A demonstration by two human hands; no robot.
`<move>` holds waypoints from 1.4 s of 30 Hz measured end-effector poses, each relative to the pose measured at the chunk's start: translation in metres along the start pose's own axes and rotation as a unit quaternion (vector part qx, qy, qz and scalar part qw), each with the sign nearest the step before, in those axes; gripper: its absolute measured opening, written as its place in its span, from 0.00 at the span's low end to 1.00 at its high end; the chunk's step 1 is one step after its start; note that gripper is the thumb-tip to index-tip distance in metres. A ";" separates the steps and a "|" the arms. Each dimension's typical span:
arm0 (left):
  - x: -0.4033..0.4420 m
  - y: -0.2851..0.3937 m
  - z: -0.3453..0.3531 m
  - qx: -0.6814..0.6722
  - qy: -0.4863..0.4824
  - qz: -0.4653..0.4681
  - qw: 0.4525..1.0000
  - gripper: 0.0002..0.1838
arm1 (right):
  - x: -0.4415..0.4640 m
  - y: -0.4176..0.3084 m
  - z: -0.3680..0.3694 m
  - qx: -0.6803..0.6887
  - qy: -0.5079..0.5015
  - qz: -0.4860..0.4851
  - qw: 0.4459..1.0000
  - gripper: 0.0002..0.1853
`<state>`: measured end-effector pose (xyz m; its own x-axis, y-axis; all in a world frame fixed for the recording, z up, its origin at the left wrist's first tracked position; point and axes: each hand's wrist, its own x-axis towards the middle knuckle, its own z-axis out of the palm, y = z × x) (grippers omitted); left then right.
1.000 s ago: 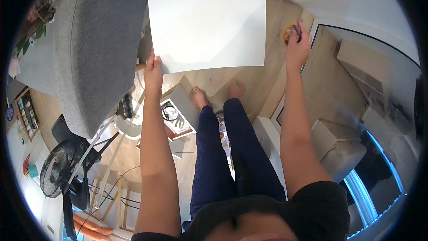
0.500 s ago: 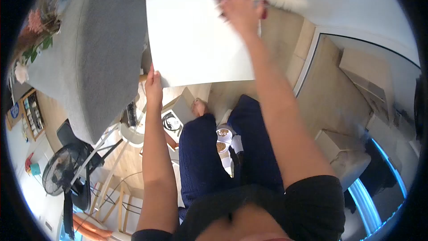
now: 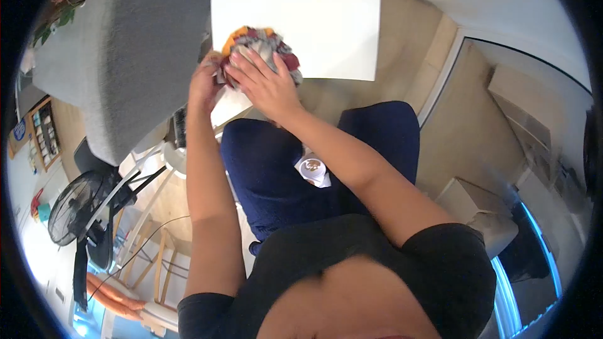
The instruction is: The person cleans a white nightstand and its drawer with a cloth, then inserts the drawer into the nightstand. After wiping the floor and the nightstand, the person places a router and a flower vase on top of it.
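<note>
A large white board (image 3: pixel 314 19) extends away from me at the top centre. On its near left corner lies a crumpled multicoloured cloth (image 3: pixel 260 44) in grey, dark red and orange. My right hand (image 3: pixel 267 85) rests on the cloth with its fingers spread, pressing it against the board. At that same corner, my left hand (image 3: pixel 206 81) grips the board's left edge, its fingers partly covered by the cloth.
A grey sofa (image 3: pixel 157 44) stands close on the left. Below it are a black fan (image 3: pixel 78 207) and a wooden stool frame (image 3: pixel 164 263). A white cup (image 3: pixel 312 168) shows between my legs. To the right is a framed glass or mirror panel (image 3: pixel 465 113).
My right hand has moved from the far right across the board to its near left corner with the cloth. My knees have bent and come up nearer the board.
</note>
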<state>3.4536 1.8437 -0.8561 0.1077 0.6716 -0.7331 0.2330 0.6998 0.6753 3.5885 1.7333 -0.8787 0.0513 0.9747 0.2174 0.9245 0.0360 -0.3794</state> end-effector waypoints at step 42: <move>0.020 0.065 0.051 0.340 0.129 0.372 0.854 0.24 | 0.031 0.173 -0.082 -0.116 0.214 0.176 0.954 0.26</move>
<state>3.5199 1.8905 -0.8313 0.2736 0.9616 -0.0206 0.7098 -0.1874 0.6790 3.7812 1.7516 -0.8635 0.4768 0.7362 0.4803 0.8781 -0.3742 -0.2981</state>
